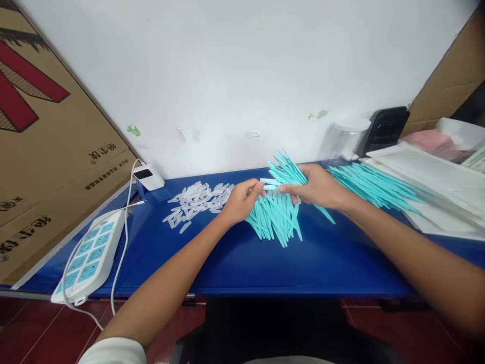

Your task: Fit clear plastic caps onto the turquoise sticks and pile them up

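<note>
My right hand (316,188) is closed round a loose bunch of slim, tapered turquoise sticks (286,169), which fan out up and to the left. With thumb and finger pressed together, my left hand (244,198) pinches the end of one stick that points out of the bunch. Whether a small piece also sits between those fingertips is hidden. Right below both hands lies a pile of the same turquoise sticks (275,217) on the blue table. Many small whitish translucent pieces (199,199), narrow and elongated, are scattered to the left of my left hand.
Another heap of turquoise sticks (375,184) lies at the right, beside white trays (432,177). A clear jar (346,139) and a black holder (386,129) stand against the wall. On the left are a power strip (91,253), a white device (148,177), cables and a large cardboard box (49,151).
</note>
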Motion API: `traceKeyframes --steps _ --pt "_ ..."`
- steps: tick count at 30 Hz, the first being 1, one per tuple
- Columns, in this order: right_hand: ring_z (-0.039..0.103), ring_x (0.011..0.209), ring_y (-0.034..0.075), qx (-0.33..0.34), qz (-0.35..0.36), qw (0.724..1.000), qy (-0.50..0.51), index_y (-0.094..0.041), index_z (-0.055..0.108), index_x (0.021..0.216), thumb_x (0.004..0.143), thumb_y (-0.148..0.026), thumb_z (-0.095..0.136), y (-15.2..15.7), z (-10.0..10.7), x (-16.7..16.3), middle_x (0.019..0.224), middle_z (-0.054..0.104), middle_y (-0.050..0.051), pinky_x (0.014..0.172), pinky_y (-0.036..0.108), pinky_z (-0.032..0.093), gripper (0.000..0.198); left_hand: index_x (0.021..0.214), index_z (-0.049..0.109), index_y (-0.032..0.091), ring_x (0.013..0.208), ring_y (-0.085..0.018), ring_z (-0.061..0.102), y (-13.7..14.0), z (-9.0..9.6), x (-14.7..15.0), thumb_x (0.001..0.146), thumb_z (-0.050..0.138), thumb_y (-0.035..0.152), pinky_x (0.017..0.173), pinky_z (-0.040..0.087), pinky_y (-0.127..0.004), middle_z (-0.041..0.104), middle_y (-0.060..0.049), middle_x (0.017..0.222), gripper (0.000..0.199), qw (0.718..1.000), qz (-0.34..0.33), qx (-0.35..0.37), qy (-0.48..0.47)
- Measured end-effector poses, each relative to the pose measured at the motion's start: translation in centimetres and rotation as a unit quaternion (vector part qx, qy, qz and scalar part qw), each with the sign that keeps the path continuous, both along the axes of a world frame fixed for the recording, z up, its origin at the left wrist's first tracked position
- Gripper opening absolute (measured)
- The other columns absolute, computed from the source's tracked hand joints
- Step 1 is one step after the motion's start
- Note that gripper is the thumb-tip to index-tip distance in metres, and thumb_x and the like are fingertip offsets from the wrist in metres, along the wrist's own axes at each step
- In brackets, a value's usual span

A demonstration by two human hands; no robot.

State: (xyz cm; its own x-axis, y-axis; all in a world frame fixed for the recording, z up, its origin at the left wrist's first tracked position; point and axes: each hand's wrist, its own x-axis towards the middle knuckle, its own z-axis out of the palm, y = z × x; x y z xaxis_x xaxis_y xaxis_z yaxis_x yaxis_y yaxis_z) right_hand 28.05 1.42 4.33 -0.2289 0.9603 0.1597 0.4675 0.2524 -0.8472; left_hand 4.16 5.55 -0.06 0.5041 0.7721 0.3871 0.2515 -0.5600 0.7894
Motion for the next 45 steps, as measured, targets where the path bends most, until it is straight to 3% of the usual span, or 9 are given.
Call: traceKeyframes --steps 5,14,22,27,29,32,34,37,45 --pt "0.055 0.043 0.013 -0.025 0.050 0.998 0.004 -0.020 0.066 0.085 0.083 -0.054 0.081 -0.1 -0.6 -0.5 0.060 0.069 -0.001 0.042 0.027 0.043 0.037 0.079 0.046 0.020 0.064 -0.013 0.039 -0.2 -0.1 0.3 0.108 0.045 0.054 0.062 0.031 -0.027 0.042 0.004 0.068 0.045 0.999 0.015 0.027 0.011" --pt "0.076 0.065 0.025 -0.064 0.027 0.995 0.068 -0.019 0.066 0.097 0.088 -0.057 0.079 0.2 -0.8 -0.7 0.079 0.077 0.008 0.058 0.037 0.064 0.041 0.076 0.055 0.017 0.062 -0.012 0.039 0.8 1.4 -0.7 0.103 0.052 0.051 0.060 0.029 -0.027 0.043 0.004 0.065 0.044 0.997 0.058 0.031 0.039" --pt "0.055 0.044 0.013 -0.031 -0.047 0.998 0.010 -0.020 0.060 0.081 0.092 -0.061 0.073 0.5 0.1 0.3 0.061 0.065 0.002 0.046 0.029 0.045 0.045 0.085 0.074 0.015 0.049 -0.010 0.030 2.8 2.3 -4.3 0.098 0.052 0.069 0.052 0.023 -0.026 0.037 0.005 0.055 0.059 0.988 -0.011 -0.085 0.127" --pt "0.047 0.048 0.011 -0.041 -0.021 0.998 -0.040 -0.020 0.061 0.077 0.092 -0.061 0.070 0.4 -0.1 0.3 0.064 0.063 0.000 0.051 0.028 0.039 0.044 0.090 0.077 0.014 0.054 -0.011 0.034 2.7 1.6 -3.3 0.097 0.061 0.061 0.053 0.024 -0.025 0.045 0.002 0.059 0.050 0.992 0.064 -0.037 0.102" --pt "0.049 0.052 0.012 -0.040 -0.014 0.998 -0.054 -0.020 0.061 0.078 0.093 -0.060 0.068 0.6 -0.5 0.3 0.068 0.065 0.001 0.053 0.028 0.040 0.043 0.093 0.076 0.014 0.052 -0.011 0.034 2.4 1.7 -2.7 0.097 0.064 0.054 0.051 0.024 -0.023 0.043 0.003 0.060 0.042 0.991 0.098 -0.090 0.015" --pt "0.054 0.058 0.015 -0.029 -0.023 0.997 -0.060 -0.020 0.062 0.082 0.093 -0.060 0.067 0.8 -0.8 0.4 0.071 0.064 0.001 0.058 0.029 0.042 0.041 0.099 0.072 0.013 0.043 -0.007 0.023 2.1 2.3 -2.2 0.100 0.055 0.038 0.041 0.016 -0.020 0.037 0.005 0.060 0.031 0.925 0.078 -0.326 -0.181" --pt "0.055 0.061 0.016 -0.023 -0.029 0.998 -0.053 -0.020 0.062 0.085 0.092 -0.061 0.067 0.8 -0.8 0.4 0.071 0.061 0.000 0.060 0.030 0.042 0.041 0.096 0.068 0.010 0.040 -0.006 0.021 2.1 2.8 -2.1 0.099 0.047 0.027 0.035 0.011 -0.018 0.036 0.005 0.062 0.027 0.821 0.067 -0.481 -0.300" --pt "0.054 0.061 0.016 -0.024 -0.031 0.998 -0.047 -0.020 0.061 0.086 0.091 -0.062 0.067 0.7 -0.7 0.4 0.071 0.059 0.000 0.060 0.030 0.041 0.043 0.089 0.061 0.011 0.040 -0.006 0.030 2.2 3.2 -2.5 0.093 0.045 0.019 0.031 0.014 -0.015 0.039 0.002 0.065 0.019 0.704 0.105 -0.572 -0.408" --pt "0.058 0.063 0.016 -0.016 -0.016 0.998 -0.062 -0.021 0.062 0.086 0.092 -0.059 0.067 0.7 -0.8 0.5 0.073 0.065 0.000 0.062 0.029 0.043 0.039 0.093 0.047 0.017 0.041 -0.008 0.036 3.0 3.7 -4.0 0.090 0.044 0.016 0.029 0.024 -0.015 0.043 0.001 0.069 0.004 0.666 0.201 -0.542 -0.471"
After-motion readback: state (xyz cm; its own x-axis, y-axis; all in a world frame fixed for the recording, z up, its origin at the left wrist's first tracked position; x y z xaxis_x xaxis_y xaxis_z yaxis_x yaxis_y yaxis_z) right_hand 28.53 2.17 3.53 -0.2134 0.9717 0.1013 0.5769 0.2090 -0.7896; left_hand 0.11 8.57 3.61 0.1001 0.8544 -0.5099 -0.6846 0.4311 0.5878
